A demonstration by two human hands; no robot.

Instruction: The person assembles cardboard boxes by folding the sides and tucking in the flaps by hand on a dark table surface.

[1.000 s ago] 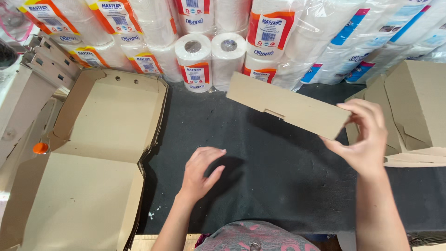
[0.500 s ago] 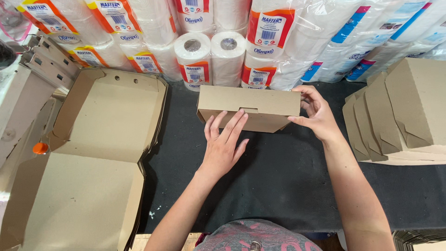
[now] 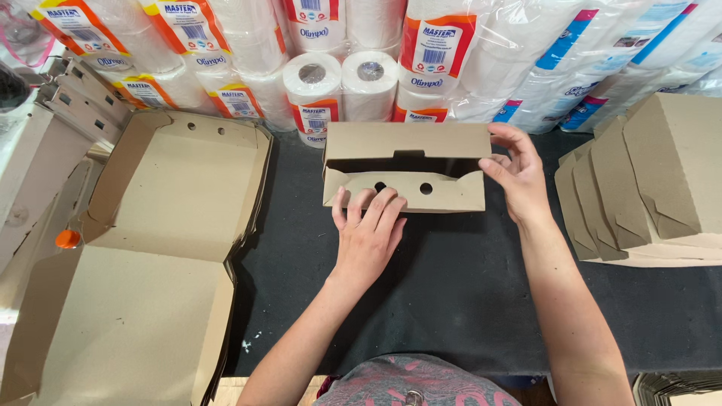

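We see the left hand (image 3: 368, 233) lying nearly flat, fingers spread a little, its fingertips pressed against the lower front flap of a brown cardboard box (image 3: 406, 167) — it grips nothing, only pushes. The right hand (image 3: 517, 174) is curved around the box's right end, thumb at the front and fingers along the top edge, so it holds that corner loosely rather than clamping it.

The box sits at the upper middle of the frame on a black table (image 3: 451, 301), half folded: its top panel stands up behind, a dark gap runs across the middle, and the front flap (with two round holes in it) leans outward.

Left of the hands lies a stack of flat, unfolded box blanks (image 3: 150, 263); at the right edge stand several folded boxes (image 3: 662, 180) leaning together. Wrapped packs of paper rolls (image 3: 342, 83) fill the top of the frame just behind the box.
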